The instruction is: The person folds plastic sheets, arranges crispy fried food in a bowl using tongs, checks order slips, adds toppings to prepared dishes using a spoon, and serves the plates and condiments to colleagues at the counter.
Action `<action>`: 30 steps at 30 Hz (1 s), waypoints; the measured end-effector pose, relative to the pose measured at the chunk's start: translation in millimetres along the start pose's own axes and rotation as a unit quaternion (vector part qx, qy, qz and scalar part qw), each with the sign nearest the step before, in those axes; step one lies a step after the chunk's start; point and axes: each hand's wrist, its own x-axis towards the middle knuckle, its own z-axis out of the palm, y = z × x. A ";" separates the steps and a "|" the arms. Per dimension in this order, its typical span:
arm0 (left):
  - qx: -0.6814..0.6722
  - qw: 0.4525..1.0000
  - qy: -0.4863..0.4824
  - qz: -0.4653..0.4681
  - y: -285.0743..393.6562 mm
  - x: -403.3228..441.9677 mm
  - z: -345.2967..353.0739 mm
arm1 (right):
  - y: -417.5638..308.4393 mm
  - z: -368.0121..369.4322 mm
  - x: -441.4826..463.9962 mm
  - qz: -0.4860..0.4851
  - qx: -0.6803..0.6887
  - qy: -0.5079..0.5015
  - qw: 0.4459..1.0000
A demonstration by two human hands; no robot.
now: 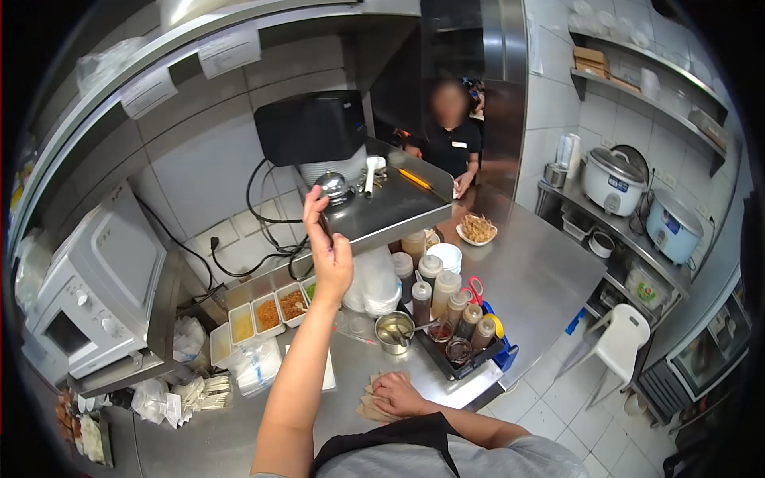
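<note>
My left hand (331, 255) is raised at the front of the steel shelf, its fingers stretched upward. The fingertips are beside a silver call bell (335, 188) on the shelf; whether they touch it I cannot tell. Low on the steel counter, my right hand (398, 393) grips and presses a crumpled brown cloth (371, 405). Just beyond that hand stands a metal pot (394, 333) with utensils in it. To its right a black tray (437, 360) holds sauce bottles and small jars.
A person (450, 147) stands behind the shelf, near a bowl of food (478, 229) on the counter. Topping containers (267, 313) line the wall at left, below a microwave (100, 291). Red scissors (476, 288) stand among bottles. Rice cookers (613, 182) and a white stool (621, 334) are right.
</note>
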 end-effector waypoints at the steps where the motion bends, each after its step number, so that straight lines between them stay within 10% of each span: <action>1: 0.006 1.000 0.000 -0.001 0.8 0.1 0.0 | -0.9 -1.7 0.3 -0.002 0.002 0.001 1.000; 23: 0.011 1.000 0.001 0.001 1.9 -0.3 1.9 | 3.6 3.6 -1.9 0.007 -0.009 -0.023 1.000; 30: -0.011 1.000 0.024 -0.012 0.1 -3.8 3.2 | -26.3 -51.0 -0.3 0.077 0.168 0.019 0.983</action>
